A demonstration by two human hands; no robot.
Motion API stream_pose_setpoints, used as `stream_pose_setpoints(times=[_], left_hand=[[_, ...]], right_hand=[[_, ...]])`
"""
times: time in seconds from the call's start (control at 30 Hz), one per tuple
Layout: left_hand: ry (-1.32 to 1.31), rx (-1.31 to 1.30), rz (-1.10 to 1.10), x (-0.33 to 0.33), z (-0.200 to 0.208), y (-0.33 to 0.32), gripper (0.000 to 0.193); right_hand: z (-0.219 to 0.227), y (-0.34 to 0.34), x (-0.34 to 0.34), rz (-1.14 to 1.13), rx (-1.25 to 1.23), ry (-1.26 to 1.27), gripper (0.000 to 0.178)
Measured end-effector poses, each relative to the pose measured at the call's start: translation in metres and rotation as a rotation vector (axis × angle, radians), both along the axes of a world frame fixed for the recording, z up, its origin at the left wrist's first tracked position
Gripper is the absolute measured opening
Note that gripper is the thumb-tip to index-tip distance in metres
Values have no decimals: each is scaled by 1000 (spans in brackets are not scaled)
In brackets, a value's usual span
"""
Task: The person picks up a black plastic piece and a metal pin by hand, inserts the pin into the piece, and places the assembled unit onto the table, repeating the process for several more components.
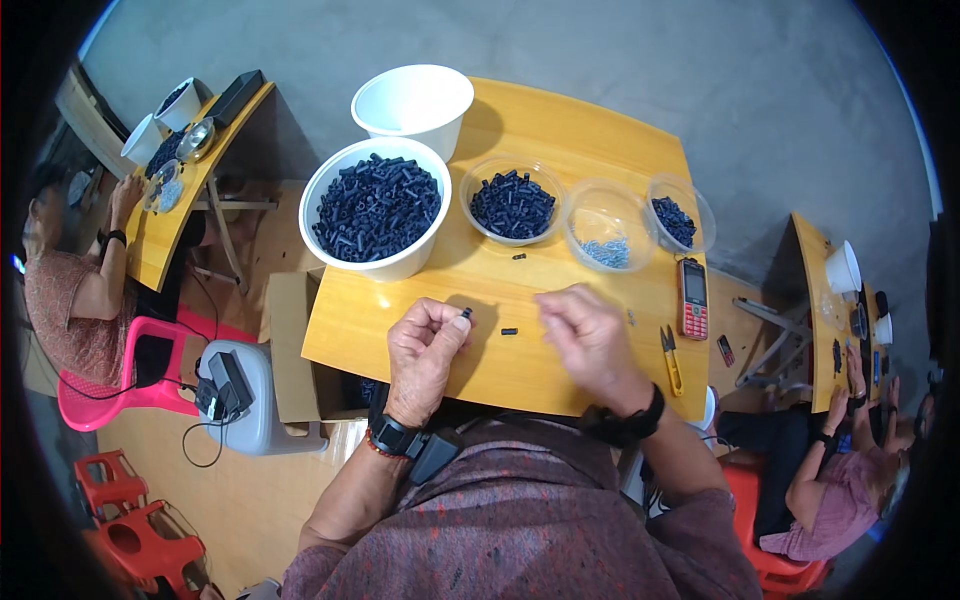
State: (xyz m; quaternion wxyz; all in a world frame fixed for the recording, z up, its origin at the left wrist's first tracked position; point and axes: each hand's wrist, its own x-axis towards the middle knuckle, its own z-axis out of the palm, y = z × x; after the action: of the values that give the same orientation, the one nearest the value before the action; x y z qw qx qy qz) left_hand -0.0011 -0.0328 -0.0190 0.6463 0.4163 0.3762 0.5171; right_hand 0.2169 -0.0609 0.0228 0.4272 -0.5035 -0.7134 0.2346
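At the yellow wooden table (600, 385) the person's left hand (425, 350) is raised a little off the surface, thumb and forefinger pinched narrow on a small black tube piece (466, 314) that pokes out at the fingertips. The right hand (585, 335) hovers palm-down just to the right, fingers curled loosely — whether it holds anything I cannot tell, since the back of the hand hides the fingertips. Another black piece (509, 331) lies on the table between the two hands, and one more (519, 257) sits nearer the bowls. Behind them stand a big white bowl (376, 207) heaped with the same black tubes, an empty white tub (412, 100), a clear bowl of tubes (512, 203), a clear bowl with small metal bits (607, 245) and a third clear bowl (680, 215). A red phone (692, 296) and yellow snips (670, 358) lie at the right. To my eye the grip wants to stay light and near the tube's end — leaving its open mouth clear and steady.
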Motion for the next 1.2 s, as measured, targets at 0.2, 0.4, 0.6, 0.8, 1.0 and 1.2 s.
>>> stream_pose_setpoints(times=[0.2,0.4,0.6,0.8,1.0,1.2], left_hand=[[94,129,243,-6,23,-1,8],[259,301,502,-54,23,-10,9],[352,220,893,-134,-13,-11,10],[228,-402,811,-160,-53,-15,8],[381,-402,687,-171,-75,-24,10],[822,286,694,-93,-6,-30,17]], right_hand=[[-1,1,39,-154,33,-226,11],[-10,0,32,-66,50,-279,6],[-11,5,35,-10,26,-483,2],[0,2,28,7,23,-408,4],[-3,-10,10,54,-168,-138,3],[-14,-10,8,122,-134,-19,5]])
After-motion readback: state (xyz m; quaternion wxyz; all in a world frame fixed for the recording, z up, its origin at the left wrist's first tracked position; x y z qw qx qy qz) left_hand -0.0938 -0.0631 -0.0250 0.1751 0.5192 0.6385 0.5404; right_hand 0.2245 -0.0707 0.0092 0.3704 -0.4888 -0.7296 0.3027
